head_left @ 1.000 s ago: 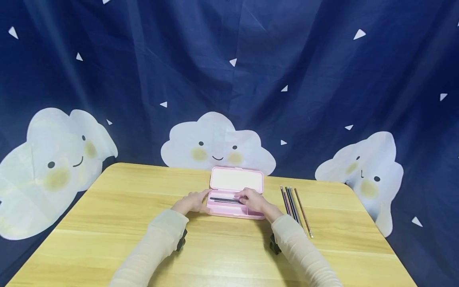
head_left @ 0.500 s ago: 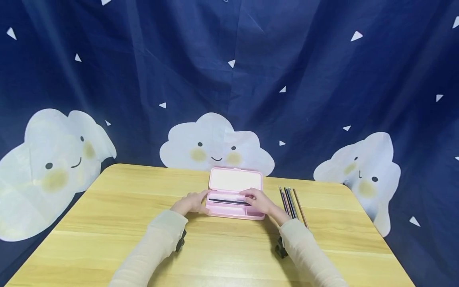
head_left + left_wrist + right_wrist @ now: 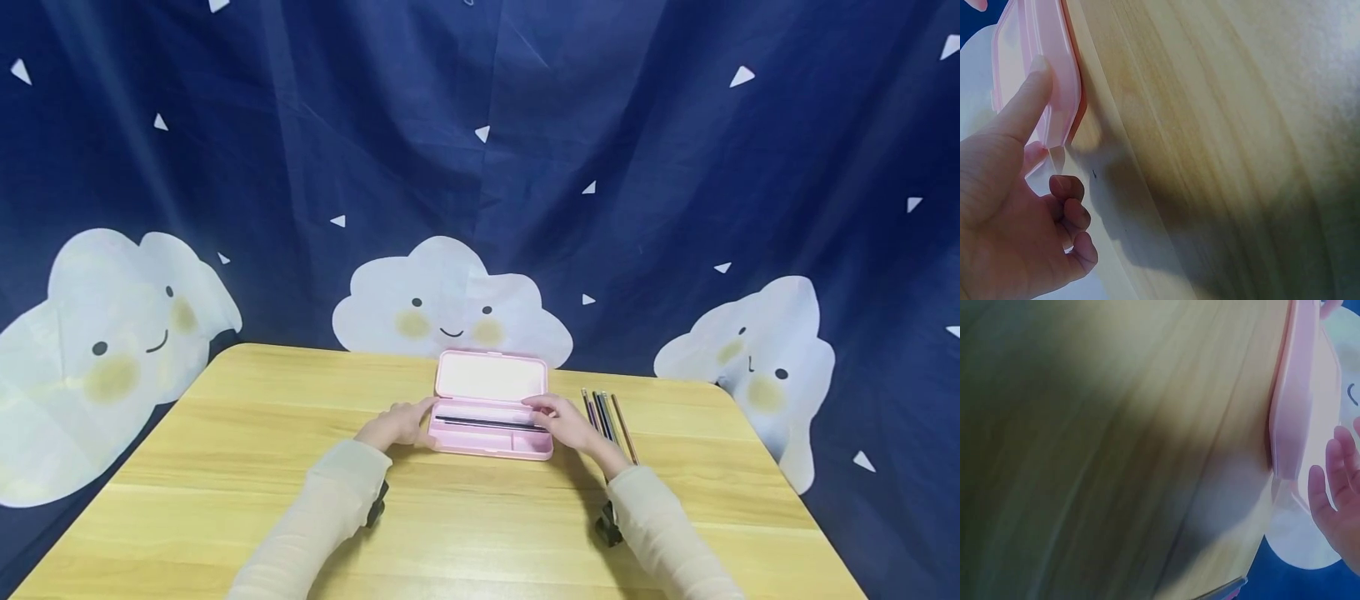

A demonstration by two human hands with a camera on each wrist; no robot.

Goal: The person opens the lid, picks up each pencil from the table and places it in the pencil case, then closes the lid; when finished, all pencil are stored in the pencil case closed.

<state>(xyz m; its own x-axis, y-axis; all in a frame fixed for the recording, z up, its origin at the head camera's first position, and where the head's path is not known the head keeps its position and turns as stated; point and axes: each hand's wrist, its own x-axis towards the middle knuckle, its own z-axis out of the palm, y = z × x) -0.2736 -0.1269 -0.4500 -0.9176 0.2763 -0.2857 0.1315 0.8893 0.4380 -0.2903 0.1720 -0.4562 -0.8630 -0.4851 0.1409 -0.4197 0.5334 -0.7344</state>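
A pink pencil case lies on the table with its lid raised toward the back. Inside, a dark pencil stretches lengthwise along the rear part. My left hand pinches the case's left end; in the left wrist view its thumb lies on the rim and the index finger goes behind the case, the other fingers curled. At the right end, my right hand hovers with fingertips overlapping the rear corner. The right wrist view shows that hand's fingers loosely extended, holding nothing.
Several pencils lie side by side on the table just right of the case, partly hidden by my right forearm. A dark blue curtain with cloud faces hangs behind the wooden table.
My right hand has shifted right, from over the pencil inside the case to the case's right end, its fingers loosening. More of the dark pencil shows. My left hand stays in place.
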